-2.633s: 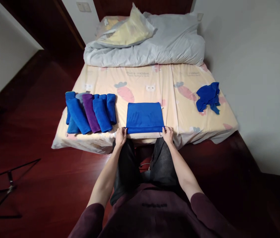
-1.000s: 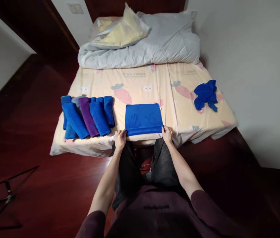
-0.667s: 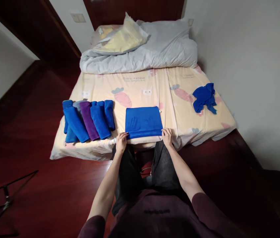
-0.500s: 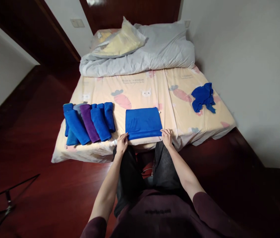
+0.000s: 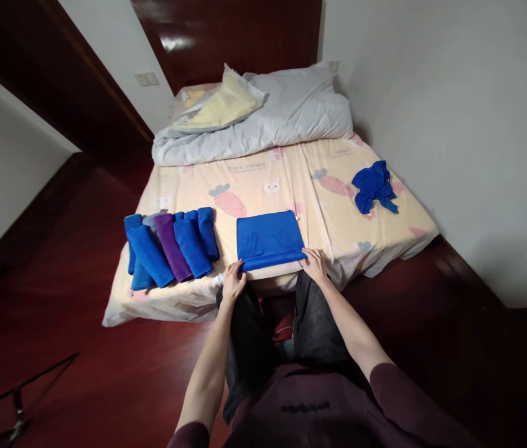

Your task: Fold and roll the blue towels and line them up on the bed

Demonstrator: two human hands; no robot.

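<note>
A blue towel [image 5: 270, 231] lies flat near the front edge of the bed, its near edge turned over into a narrow roll. My left hand [image 5: 234, 280] pinches the left end of that roll, and my right hand [image 5: 313, 264] grips the right end. Faint hand-shaped marks show on the towel's surface. To the left sits a pile of rolled towels, several blue ones [image 5: 151, 256], a purple one [image 5: 173, 247] and a greyish one partly hidden. A crumpled blue cloth [image 5: 374, 186] rests on the right side of the bed.
The bed [image 5: 226, 180] has a cream sheet with carrot prints. A grey quilt [image 5: 291, 106] and a bag with something pale yellow [image 5: 228, 99] lie at its head. Black metal legs [image 5: 18, 398] stand on the dark red floor at lower left.
The view has tilted and shifted slightly, so the bed sits lower in the picture. Both hands still hold the ends of the towel's rolled edge, which looks about the same.
</note>
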